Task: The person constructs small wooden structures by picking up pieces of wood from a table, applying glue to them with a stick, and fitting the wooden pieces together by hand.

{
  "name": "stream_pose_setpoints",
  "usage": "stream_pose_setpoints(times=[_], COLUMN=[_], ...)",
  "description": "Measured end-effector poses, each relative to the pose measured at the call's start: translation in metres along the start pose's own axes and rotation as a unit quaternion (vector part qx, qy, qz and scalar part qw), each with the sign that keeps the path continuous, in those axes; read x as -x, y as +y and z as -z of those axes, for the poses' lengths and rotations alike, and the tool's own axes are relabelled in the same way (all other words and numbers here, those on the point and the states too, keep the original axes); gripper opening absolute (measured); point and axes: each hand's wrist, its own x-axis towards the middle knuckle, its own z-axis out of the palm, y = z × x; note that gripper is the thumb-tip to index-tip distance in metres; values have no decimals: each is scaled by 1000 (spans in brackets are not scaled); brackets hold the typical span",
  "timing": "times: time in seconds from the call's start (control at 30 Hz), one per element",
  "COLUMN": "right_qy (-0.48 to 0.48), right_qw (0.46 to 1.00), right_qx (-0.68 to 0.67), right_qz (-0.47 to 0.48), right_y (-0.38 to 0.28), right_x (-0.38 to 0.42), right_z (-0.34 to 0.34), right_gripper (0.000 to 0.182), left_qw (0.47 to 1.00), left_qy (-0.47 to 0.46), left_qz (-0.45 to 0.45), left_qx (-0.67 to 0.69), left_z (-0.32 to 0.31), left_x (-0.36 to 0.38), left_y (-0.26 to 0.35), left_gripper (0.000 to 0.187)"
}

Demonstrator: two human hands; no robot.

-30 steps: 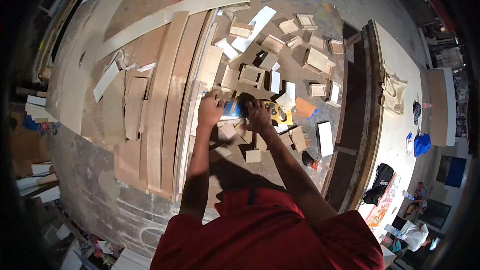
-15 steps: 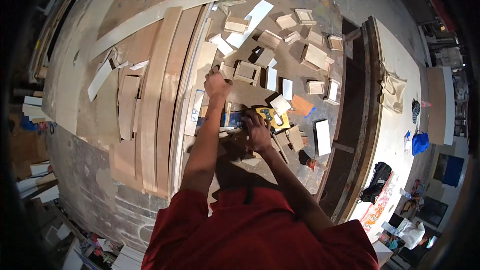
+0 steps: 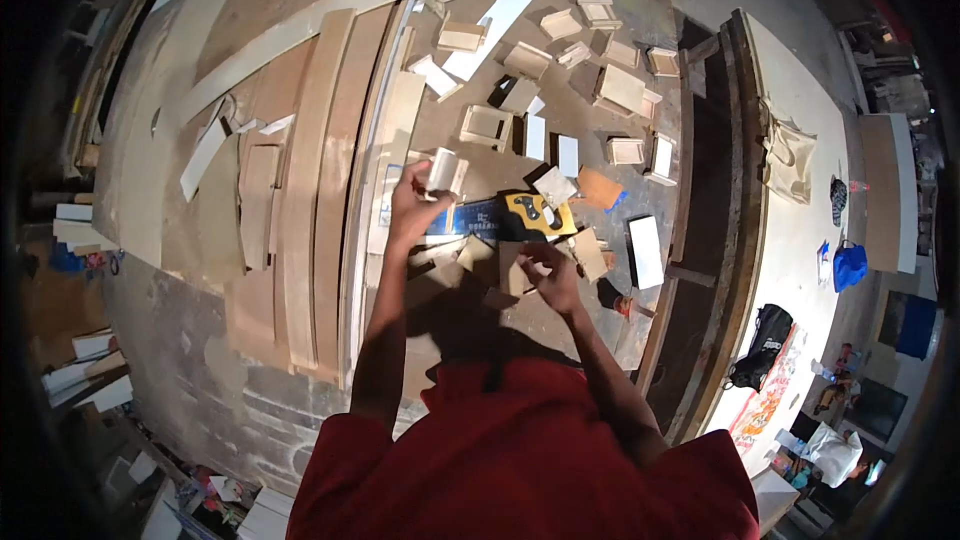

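Observation:
Held in my left hand (image 3: 412,212) is a small pale wooden piece (image 3: 441,170), raised over the worktable and pinched between thumb and fingers. My right hand (image 3: 553,275) hovers lower right, fingers bent and apart, fingertips right at the edge of a flat brown wooden piece (image 3: 514,270). Between and beyond the hands lies a handsaw with a yellow and black handle (image 3: 540,214) and a blue blade (image 3: 472,219). Small wood offcuts (image 3: 468,253) lie under the blade, partly in my shadow.
Several small wooden box-like assemblies (image 3: 487,127) are scattered over the far side. Long boards (image 3: 318,190) lie along the left. A white block (image 3: 646,251) sits at right, before a dark gap and another table (image 3: 790,70) carrying a cloth bag (image 3: 788,162) and a black pouch (image 3: 762,348).
My left hand has drawn back toward me and lifted a small wooden piece. My right hand has moved away from the saw, down and right, uncovering the blade and handle.

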Motion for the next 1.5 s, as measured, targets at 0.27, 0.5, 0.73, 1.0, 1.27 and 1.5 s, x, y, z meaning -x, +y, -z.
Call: stream_pose_setpoints(times=[0.27, 0.5, 0.73, 1.0, 1.27, 1.5], right_qy=[-141, -162, -176, -233, -328, -196], right_qw=[942, 907, 856, 831, 891, 972], right_qx=[-251, -325, -417, -427, -249, -36], right_qz=[-172, -215, -251, -271, -191, -128], right_y=[-70, -79, -91, -94, -99, -67], right_x=[-12, 8, 19, 33, 18, 26], right_z=[-6, -4, 9, 0, -2, 8], right_gripper=[39, 30, 24, 23, 28, 39], left_qw=[995, 991, 973, 870, 888, 850], left_qy=[-100, -102, -134, -171, -82, -46], left_qz=[-4, -71, -29, 82, 75, 14], left_qx=[27, -54, 185, 456, 447, 524], left_z=[-12, -7, 2, -9, -7, 18], left_x=[112, 146, 166, 201, 220, 234], left_y=[80, 117, 98, 57, 62, 47], left_gripper=[60, 69, 85, 107, 91, 82])
